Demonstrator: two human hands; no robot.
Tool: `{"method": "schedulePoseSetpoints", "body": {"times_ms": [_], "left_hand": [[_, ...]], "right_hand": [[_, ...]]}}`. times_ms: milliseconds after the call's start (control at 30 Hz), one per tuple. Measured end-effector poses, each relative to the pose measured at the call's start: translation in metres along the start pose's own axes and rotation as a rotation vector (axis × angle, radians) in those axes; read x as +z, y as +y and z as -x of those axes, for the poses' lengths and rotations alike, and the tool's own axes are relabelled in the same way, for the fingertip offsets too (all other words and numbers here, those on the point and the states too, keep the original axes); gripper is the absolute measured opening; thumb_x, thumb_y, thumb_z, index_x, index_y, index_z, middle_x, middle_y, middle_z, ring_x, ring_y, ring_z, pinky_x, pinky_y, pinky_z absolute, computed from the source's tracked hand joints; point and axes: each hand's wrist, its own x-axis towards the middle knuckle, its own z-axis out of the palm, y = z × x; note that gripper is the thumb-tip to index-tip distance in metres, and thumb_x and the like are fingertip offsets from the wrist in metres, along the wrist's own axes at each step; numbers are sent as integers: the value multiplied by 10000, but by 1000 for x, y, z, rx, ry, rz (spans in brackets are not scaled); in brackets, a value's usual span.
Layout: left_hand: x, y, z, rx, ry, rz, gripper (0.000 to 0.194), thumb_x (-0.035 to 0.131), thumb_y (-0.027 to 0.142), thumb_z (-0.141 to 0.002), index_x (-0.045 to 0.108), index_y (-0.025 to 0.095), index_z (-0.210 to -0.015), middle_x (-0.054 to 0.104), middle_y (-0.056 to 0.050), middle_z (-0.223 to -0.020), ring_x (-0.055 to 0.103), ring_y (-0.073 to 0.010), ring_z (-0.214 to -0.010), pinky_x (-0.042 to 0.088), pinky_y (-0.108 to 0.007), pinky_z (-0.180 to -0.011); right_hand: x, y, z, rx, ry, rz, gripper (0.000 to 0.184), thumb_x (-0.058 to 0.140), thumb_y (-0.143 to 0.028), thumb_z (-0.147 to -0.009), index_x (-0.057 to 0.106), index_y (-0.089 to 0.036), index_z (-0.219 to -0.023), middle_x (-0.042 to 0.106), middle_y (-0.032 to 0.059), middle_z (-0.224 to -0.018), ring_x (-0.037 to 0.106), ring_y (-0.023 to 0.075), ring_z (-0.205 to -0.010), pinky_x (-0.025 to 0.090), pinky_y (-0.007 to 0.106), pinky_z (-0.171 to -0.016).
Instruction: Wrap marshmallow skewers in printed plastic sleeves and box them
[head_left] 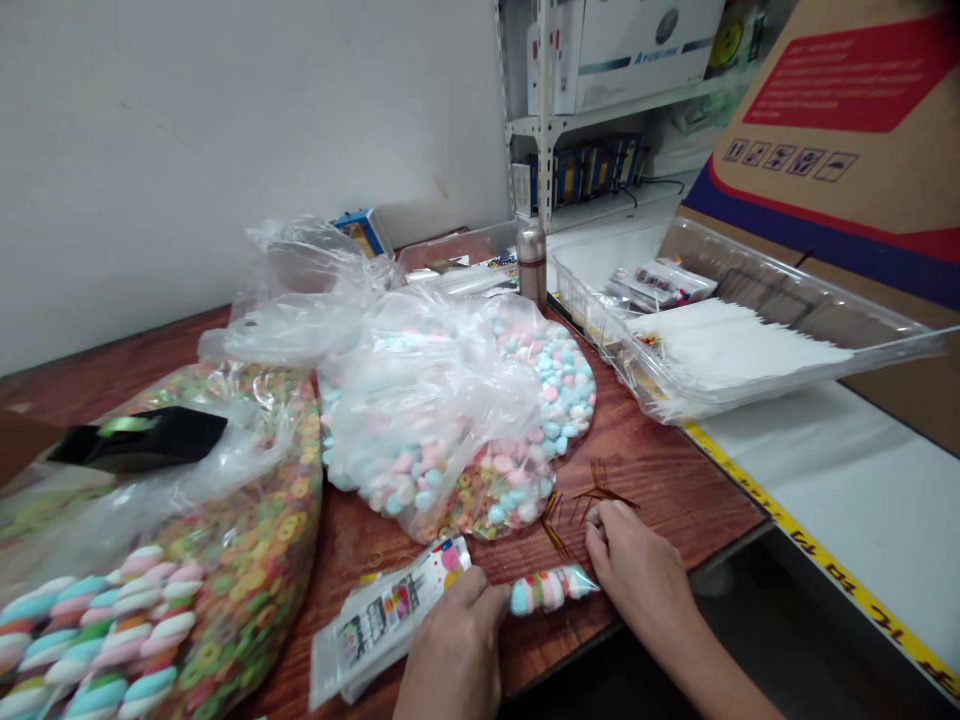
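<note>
A small clear packet of pastel twisted marshmallow (550,589) lies near the front edge of the wooden table (667,480). My left hand (452,655) is closed on the packet's left end, resting beside a stack of printed flat bags (382,617). My right hand (639,572) pinches the packet's right end, fingers closed. Several gold twist ties (592,497) lie on the wood just beyond my right fingers.
A big open bag of pastel candies (480,420) sits mid-table, a bag of coloured ring sweets and twisted marshmallows (172,560) at left with a black object (142,438) on it. A clear plastic tray (739,330), a metal bottle (532,262) and shelves (585,120) stand behind.
</note>
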Motion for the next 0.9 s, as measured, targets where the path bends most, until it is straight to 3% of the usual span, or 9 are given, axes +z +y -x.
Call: {"method": "schedulePoseSetpoints", "body": {"times_ms": [133,333,567,767,900], "left_hand": [[-1,-2,2,2,29,-2,286,382,54,-813,617,214,-779,560,-52,-756,560,-175,-650,398,-254,-573],[1,-1,1,5,45,6,295,373,65,-832,623,211,-777,564,-57,-754,566,-177,-653,410,-250,-568],[-2,-2,-1,47,99,34,301,394,114,-859,669,226,-815,566,-54,-734,572,-178,-672,450,-243,-609],[-1,3,-3,68,128,9,344,359,58,-850,661,220,-882,576,-69,-810,566,-194,-730,433,-279,-613],[-1,11,-11,76,194,0,362,359,18,-829,647,199,-954,592,-84,-864,566,-205,-799,465,-307,-688]], "right_hand": [[-2,-1,0,5,21,7,105,532,-181,-890,535,-222,-793,638,1,-794,661,181,-666,324,281,-536],[-6,-4,-7,34,50,50,204,506,-325,-930,541,-223,-756,647,20,-767,661,197,-608,287,287,-491],[-2,-4,-15,42,56,91,121,516,-160,-867,537,-193,-753,654,64,-731,658,216,-577,250,272,-461],[-17,2,5,-89,52,-61,132,492,-187,-873,481,-229,-748,596,-20,-707,630,149,-605,396,252,-551],[-42,-9,25,-283,98,-376,144,424,-199,-920,480,-245,-796,568,-42,-665,602,110,-571,435,208,-557]]}}
